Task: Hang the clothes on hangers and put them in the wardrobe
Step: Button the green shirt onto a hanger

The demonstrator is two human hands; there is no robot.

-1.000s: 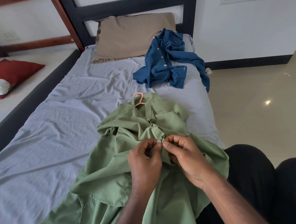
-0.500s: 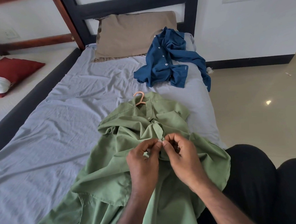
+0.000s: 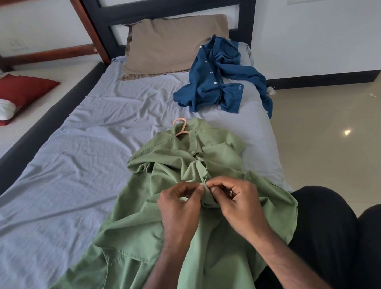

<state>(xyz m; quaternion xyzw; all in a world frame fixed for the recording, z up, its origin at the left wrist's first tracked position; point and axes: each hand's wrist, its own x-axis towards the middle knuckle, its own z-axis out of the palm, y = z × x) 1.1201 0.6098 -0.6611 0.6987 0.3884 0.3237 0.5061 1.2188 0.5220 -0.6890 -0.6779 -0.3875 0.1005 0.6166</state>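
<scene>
A green shirt (image 3: 132,231) lies spread on the bed with a peach hanger (image 3: 181,127) inside it, the hook poking out at the collar. My left hand (image 3: 179,208) pinches the shirt's front edge at a button, and my right hand (image 3: 234,199) pinches the other front edge beside it. The two hands meet at the placket, about mid-chest. A blue shirt (image 3: 217,81) lies crumpled farther up the bed, near the pillow.
The bed (image 3: 61,173) has a grey sheet and a tan pillow (image 3: 173,43) against a dark headboard. A second bed with a red cushion (image 3: 17,91) stands to the left. Tiled floor runs along the right. My legs in black trousers (image 3: 335,236) are at lower right.
Both hands have stayed at the green shirt's placket, with small finger movements around the button. The shirts and hanger lie where they were.
</scene>
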